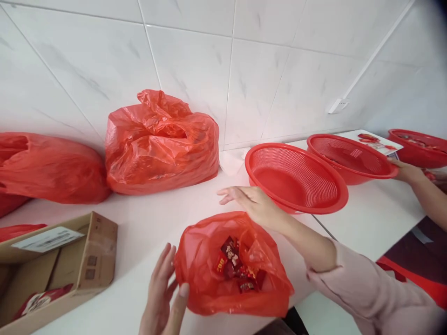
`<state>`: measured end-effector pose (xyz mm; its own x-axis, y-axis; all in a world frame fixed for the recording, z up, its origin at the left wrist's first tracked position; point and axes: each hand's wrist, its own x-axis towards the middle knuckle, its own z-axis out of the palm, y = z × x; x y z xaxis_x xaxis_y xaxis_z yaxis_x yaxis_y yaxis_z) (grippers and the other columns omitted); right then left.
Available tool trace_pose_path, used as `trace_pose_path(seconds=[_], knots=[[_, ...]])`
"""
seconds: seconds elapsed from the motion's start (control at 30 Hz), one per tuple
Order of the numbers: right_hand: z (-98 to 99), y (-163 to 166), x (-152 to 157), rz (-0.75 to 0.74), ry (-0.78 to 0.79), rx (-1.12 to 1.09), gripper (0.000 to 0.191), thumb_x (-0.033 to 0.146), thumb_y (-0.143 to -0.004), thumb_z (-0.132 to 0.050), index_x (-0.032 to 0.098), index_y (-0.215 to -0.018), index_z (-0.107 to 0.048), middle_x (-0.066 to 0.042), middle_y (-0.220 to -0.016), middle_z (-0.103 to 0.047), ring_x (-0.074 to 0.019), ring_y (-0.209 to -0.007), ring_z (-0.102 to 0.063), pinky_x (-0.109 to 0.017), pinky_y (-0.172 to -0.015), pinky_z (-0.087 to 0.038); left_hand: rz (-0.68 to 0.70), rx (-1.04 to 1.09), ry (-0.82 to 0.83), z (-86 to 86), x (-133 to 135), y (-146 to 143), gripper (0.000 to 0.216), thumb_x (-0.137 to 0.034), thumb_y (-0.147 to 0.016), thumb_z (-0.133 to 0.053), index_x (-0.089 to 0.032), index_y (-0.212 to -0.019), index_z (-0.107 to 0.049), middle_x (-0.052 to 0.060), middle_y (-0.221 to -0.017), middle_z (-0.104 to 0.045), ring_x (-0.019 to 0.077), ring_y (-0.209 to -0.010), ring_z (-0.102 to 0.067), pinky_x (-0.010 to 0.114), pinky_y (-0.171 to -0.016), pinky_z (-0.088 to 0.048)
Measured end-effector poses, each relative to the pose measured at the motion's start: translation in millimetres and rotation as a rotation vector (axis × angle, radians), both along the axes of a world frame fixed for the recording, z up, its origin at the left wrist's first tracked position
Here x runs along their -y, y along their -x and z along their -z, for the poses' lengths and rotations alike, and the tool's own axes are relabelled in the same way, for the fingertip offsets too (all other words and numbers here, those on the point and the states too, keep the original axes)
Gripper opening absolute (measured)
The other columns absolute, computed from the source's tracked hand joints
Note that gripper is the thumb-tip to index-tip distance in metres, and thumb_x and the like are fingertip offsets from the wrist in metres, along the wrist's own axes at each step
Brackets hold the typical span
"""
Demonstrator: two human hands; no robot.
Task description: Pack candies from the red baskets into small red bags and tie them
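Observation:
A red plastic bag (206, 279) stands with its mouth open on the white table. Several small wrapped sweets (228, 251) in dark red and bright red wrappers lie inside it. My left hand (162, 288) is at the bag's left side, thumb and fingers apart, its fingertips at or touching the plastic. Above the bag's far rim, my right hand (260, 207) stretches leftward with fingers extended and nothing in them. Its forearm crosses over from the right, in a pale pink sleeve. Just behind that hand sits a red perforated basket (279, 184).
Large red bags (162, 149) line the tiled wall, with another bag (52, 167) at left. A cardboard box (99, 251) holds a dark red packet (45, 300). At right, another person's hand (407, 172) touches a second red basket (352, 156); a third basket (419, 151) lies beyond.

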<state>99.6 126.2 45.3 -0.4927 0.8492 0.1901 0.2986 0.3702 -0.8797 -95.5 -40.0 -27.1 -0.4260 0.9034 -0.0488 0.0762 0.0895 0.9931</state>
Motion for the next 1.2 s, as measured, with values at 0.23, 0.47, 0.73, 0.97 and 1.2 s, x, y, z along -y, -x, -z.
trace_pose_path(seconds=[0.23, 0.47, 0.73, 0.97, 1.2], knots=[[22.2, -64.4, 94.6, 0.146, 0.409, -0.481, 0.027, 0.045, -0.089, -0.06, 0.027, -0.105, -0.074, -0.007, -0.107, -0.074, -0.0242, -0.105, -0.068, -0.041, -0.093, -0.052, -0.104, 0.445, -0.309, -34.4, 27.1, -4.0, 0.054, -0.059, -0.088, -0.046, -0.034, -0.135, -0.054, 0.001, -0.151, -0.043, 0.0317, -0.14, -0.036, 0.048, -0.118, -0.028], [41.6, -64.1, 143.1, 0.215, 0.632, -0.818, 0.022, 0.04, -0.082, -0.071, 0.029, -0.101, -0.074, -0.004, -0.094, -0.077, -0.0204, -0.091, -0.072, -0.035, -0.083, -0.057, 0.088, 0.797, -0.301, -62.5, 57.8, -29.0, 0.072, -0.072, -0.086, -0.031, -0.031, -0.144, -0.042, 0.007, -0.153, -0.039, 0.0374, -0.138, -0.039, 0.057, -0.112, -0.035], [45.5, -80.7, 157.9, 0.215, 0.539, -0.836, 0.012, 0.037, -0.077, -0.076, 0.027, -0.083, -0.076, -0.004, -0.112, -0.073, -0.0235, -0.111, -0.065, -0.035, -0.088, -0.054, 0.053, 0.795, -0.333, -55.0, 80.9, -23.5, 0.069, -0.069, -0.088, -0.032, -0.032, -0.146, -0.04, 0.006, -0.153, -0.04, 0.0335, -0.136, -0.043, 0.051, -0.114, -0.034], [32.0, -76.8, 160.1, 0.081, 0.656, -0.828, 0.051, 0.059, -0.096, -0.031, 0.031, -0.119, -0.066, -0.005, -0.141, -0.054, -0.0247, -0.128, -0.052, -0.046, -0.104, -0.045, 0.092, 0.845, -0.302, -54.1, 79.5, -27.1, 0.069, -0.07, -0.087, -0.034, -0.033, -0.145, -0.041, 0.005, -0.154, -0.038, 0.0341, -0.137, -0.04, 0.053, -0.115, -0.032], [29.6, -72.2, 165.5, 0.179, 0.492, -0.777, 0.013, 0.038, -0.086, -0.065, 0.027, -0.087, -0.07, -0.004, -0.132, -0.061, -0.024, -0.123, -0.055, -0.042, -0.102, -0.045, 0.147, 0.87, -0.32, -46.0, 72.9, -29.2, 0.068, -0.069, -0.088, -0.031, -0.033, -0.146, -0.039, 0.005, -0.155, -0.037, 0.0331, -0.138, -0.038, 0.052, -0.112, -0.036]])
